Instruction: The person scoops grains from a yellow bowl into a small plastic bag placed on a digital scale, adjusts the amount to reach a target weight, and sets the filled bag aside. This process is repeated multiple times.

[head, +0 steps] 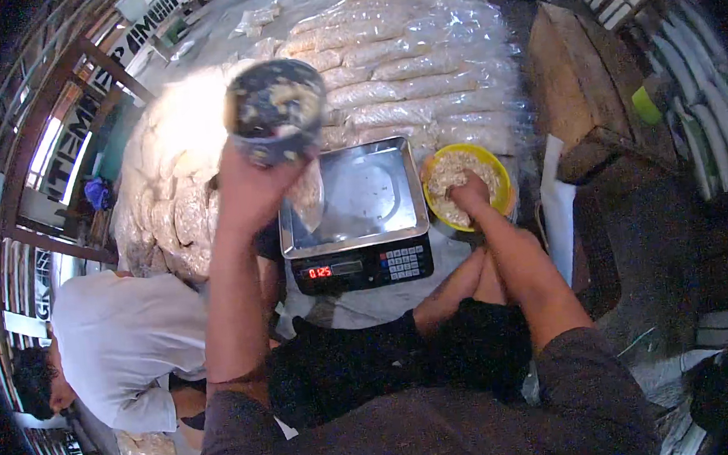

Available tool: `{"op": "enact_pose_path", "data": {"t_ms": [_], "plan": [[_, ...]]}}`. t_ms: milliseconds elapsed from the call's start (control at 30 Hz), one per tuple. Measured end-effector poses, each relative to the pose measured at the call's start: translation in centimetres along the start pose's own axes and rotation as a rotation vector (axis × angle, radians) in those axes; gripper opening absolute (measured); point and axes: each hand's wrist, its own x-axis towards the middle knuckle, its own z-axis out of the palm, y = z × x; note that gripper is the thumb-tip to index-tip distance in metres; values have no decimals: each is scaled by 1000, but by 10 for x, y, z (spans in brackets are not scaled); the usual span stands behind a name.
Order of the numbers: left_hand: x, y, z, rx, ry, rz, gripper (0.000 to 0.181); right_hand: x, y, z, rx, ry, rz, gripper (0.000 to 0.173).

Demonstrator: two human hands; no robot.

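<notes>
My left hand (258, 184) holds up a dark round container (276, 109), blurred, with pale bits on it. Just below it, a clear plastic bag of pale flakes (307, 196) overlaps the left edge of the steel pan of a digital scale (364, 192); whether my left hand also touches the bag is unclear. The scale has a lit red display and a keypad. Right of the scale, my right hand (469, 192) reaches into a yellow bowl (505, 181) of pale flakes, its fingertips partly hidden among them.
Beyond the scale lie stacked clear bags of pale flakes (390, 65), with more piled at the left (173, 210). A person in a white shirt (132, 342) bends close by at the left. A wooden box (573, 76) stands at the right.
</notes>
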Motion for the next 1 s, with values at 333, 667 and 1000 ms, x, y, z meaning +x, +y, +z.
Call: {"op": "enact_pose_path", "data": {"t_ms": [333,667,1000], "plan": [[-38,-91,230,-43,-253,49,47,4,-51,-73,1264,-439,219,16],[-36,-79,283,57,-250,80,58,-39,-120,-115,1014,31,-18,23],[-53,-93,255,-848,-229,-122,70,-14,-99,-96,936,-119,-19,31]]}}
